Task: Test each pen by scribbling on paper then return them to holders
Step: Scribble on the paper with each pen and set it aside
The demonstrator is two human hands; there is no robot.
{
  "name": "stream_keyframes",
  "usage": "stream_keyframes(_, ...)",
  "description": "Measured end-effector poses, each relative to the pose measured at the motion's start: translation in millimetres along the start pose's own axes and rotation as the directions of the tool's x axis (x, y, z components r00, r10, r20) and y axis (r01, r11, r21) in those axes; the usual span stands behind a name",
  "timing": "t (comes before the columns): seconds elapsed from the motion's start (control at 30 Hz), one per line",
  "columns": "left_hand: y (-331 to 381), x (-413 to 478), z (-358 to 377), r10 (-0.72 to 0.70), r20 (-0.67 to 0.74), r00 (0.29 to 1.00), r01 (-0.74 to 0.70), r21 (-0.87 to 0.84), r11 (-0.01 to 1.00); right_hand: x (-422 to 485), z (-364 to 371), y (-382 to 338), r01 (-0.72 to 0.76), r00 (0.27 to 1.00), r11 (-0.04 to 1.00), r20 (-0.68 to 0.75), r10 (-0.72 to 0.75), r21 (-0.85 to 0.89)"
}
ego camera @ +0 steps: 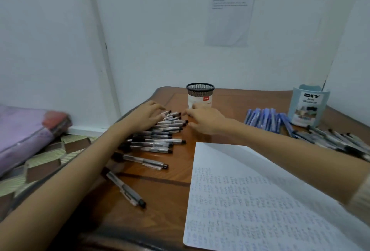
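Resting loose-fingered left hand [146,115] and right hand [204,119] against black pens [156,142]; paper [240,200] scribbled; mesh holder [200,94] beyond awaiting pens.

I see a warm reddish-brown wooden table [160,188] with a darker inlaid line. Toward its left edge, the heap of pens [158,142] has clear barrels with black caps and tips. Near the far right corner lie blue pens [266,119], and along the right edge are more clear-and-black pens [336,140]. The mesh holder [200,94] at the far edge is black on top, with a white label and a red tag. The organizer [308,106] is pale blue with black lettering. The paper [250,200] is white, covered in rows of faint blue scribble. The floor [50,160] shows green-striped and brown tiles, and a lilac bundle [22,130] lies on it.
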State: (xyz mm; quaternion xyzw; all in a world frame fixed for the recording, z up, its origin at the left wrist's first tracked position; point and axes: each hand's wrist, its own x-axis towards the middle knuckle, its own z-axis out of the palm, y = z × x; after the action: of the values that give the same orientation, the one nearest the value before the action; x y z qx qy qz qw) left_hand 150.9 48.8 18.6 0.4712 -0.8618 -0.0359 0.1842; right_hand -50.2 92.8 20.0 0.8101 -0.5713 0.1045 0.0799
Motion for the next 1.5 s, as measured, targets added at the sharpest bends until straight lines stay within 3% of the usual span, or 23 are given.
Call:
stream_keyframes(0.23, 6.6, -7.8, 24.1, 0.068, 0.097, 0.993, -0.076, 0.083, 0.994, 19.5, 44.8, -9.9, -0.060, 0.989, 0.992, -0.130, 0.074, 0.113)
stream_keyframes(0.4, 7.4, -7.0, 22.9, 0.087, 0.086, 0.992, -0.095, 0.094, 0.991, 17.0, 42.8, 9.5, -0.046, 0.988, 0.910, -0.115, 0.102, 0.413)
stream_keyframes(0.5, 6.6, -8.3, 21.7, 0.090, 0.091, 0.992, -0.099, 0.100, 0.990, 8.7, 36.6, 10.4, -0.019, 0.988, 0.775, -0.109, 0.113, 0.632)
stream_keyframes(0.57, 6.5, -9.4, 19.2, 0.082, 0.084, 0.993, -0.092, 0.120, 0.989, 7.9, 34.2, 9.8, -0.039, 0.961, 0.690, -0.161, 0.223, 0.723)
stream_keyframes(0.63, 6.5, -11.6, 16.9, 0.078, 0.069, 0.995, -0.086, 0.120, 0.989, 10.8, 26.9, 8.0, -0.071, 0.911, 0.504, -0.150, 0.384, 0.861)
stream_keyframes(0.7, 7.7, -13.9, 15.1, 0.086, 0.046, 0.995, -0.090, 0.092, 0.992, 10.6, 9.6, 4.8, -0.110, 0.859, 0.275, -0.047, 0.510, 0.955)
stream_keyframes(0.77, 12.5, -15.4, 13.5, 0.097, 0.024, 0.995, -0.099, 0.065, 0.993, 2.0, -11.5, 5.0, -0.138, 0.823, 0.153, 0.028, 0.567, 0.979)
stream_keyframes(0.93, 27.8, -17.9, 11.3, 0.135, -0.023, 0.991, -0.134, 0.049, 0.990, -49.0, -35.8, 14.8, -0.246, 0.833, 0.084, 0.166, 0.528, 0.966)
stream_keyframes(1.1, 35.3, -17.8, 16.2, 0.130, 0.041, 0.991, -0.133, 0.075, 0.988, -106.4, -31.7, 37.7, -0.411, 0.794, -0.260, 0.483, 0.370, 0.874)
stream_keyframes(1.23, 40.0, -20.3, 19.3, 0.156, 0.126, 0.980, -0.169, 0.095, 0.981, -129.7, -26.2, 46.8, -0.373, 0.811, -0.348, 0.484, 0.328, 0.860)
stream_keyframes(1.4, 36.4, -18.3, 21.4, 0.153, 0.142, 0.978, -0.165, 0.078, 0.983, -130.0, -24.7, 51.7, -0.221, 0.805, -0.426, 0.411, 0.428, 0.877)
stream_keyframes(1.5, 34.6, -16.9, 22.2, 0.173, 0.156, 0.973, -0.185, 0.071, 0.980, -126.7, -22.8, 50.7, -0.174, 0.805, -0.364, 0.345, 0.483, 0.915)
